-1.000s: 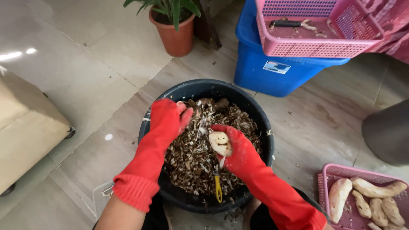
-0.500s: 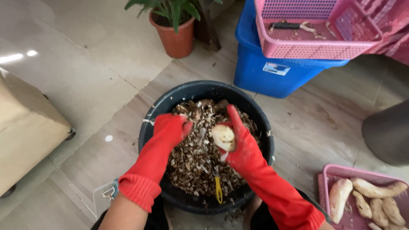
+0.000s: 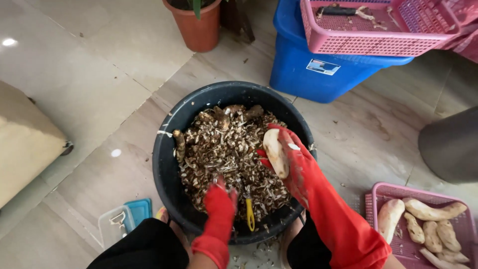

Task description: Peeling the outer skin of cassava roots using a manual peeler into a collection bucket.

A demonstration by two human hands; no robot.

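Both my hands wear long red rubber gloves. My right hand [image 3: 289, 157] grips a pale peeled root [image 3: 275, 152] over the right side of a black tub [image 3: 172, 174]. The tub is full of brown peelings, with several unpeeled roots [image 3: 224, 113] along its far side. My left hand [image 3: 220, 195] reaches down into the peelings near the tub's front edge, right beside a yellow-handled peeler [image 3: 249, 211] that lies there. Whether its fingers are closed on anything is hidden.
A pink basket [image 3: 371, 199] with several peeled roots sits at the lower right. A blue bin [image 3: 318, 69] carries a pink crate [image 3: 378, 42] behind the tub. A terracotta plant pot [image 3: 198, 27] stands at the back, a clear box with a blue lid [image 3: 122, 219] at my left knee.
My left hand has drawn back from the tub's far side down to the front edge by the peeler. My right hand has kept the root and shifted slightly right.
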